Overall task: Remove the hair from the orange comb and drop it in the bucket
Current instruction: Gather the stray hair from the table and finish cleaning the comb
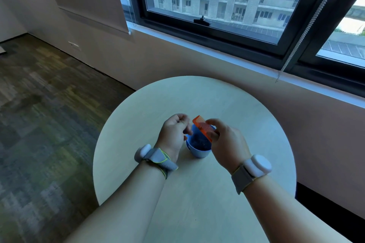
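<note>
One orange comb (203, 127), one bucket (198, 152), two hands above.

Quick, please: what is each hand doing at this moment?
Left hand: fingers curled beside the blue bucket; any hair pinched cannot be told.
Right hand: holds the orange comb.

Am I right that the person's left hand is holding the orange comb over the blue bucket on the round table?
Not quite: the head view shows the right hand holding the orange comb over the blue bucket on the round table. The left hand is beside it.
</note>
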`<control>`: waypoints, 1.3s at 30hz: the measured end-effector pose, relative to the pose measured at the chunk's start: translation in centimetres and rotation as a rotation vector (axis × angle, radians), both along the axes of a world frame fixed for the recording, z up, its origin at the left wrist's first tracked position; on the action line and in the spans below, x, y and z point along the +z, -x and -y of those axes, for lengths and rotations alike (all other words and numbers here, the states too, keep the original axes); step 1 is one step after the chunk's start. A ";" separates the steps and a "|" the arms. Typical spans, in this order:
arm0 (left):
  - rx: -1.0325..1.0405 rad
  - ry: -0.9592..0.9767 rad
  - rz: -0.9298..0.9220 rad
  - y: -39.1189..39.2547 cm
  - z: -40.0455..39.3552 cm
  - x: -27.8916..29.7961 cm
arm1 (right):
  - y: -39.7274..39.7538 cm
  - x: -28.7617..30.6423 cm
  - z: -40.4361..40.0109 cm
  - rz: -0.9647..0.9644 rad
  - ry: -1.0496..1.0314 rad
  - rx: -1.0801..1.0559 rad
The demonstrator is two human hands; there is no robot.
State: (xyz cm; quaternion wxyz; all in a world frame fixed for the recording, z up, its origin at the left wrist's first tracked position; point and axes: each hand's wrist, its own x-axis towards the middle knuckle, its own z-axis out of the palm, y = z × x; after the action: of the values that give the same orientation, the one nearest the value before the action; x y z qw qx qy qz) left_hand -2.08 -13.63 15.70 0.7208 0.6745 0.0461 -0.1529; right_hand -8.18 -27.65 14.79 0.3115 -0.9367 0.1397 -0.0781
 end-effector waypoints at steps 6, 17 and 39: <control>-0.087 -0.653 0.535 1.3 0.0 -1.4 | 0.1 0.4 -0.2 0.007 0.021 0.016; -0.038 -1.040 0.945 1.1 1.0 -2.9 | 0.1 0.8 -0.7 0.000 0.077 0.024; -0.356 -0.119 0.126 1.5 0.8 -3.9 | -0.8 -0.9 1.3 -0.142 -0.079 -0.133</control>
State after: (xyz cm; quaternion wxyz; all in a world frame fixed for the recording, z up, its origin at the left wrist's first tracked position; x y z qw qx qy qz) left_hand -3.55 -14.40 11.81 0.6426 0.7218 -0.1103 -0.2322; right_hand -7.34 -28.99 13.85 0.3317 -0.9155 0.2264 -0.0263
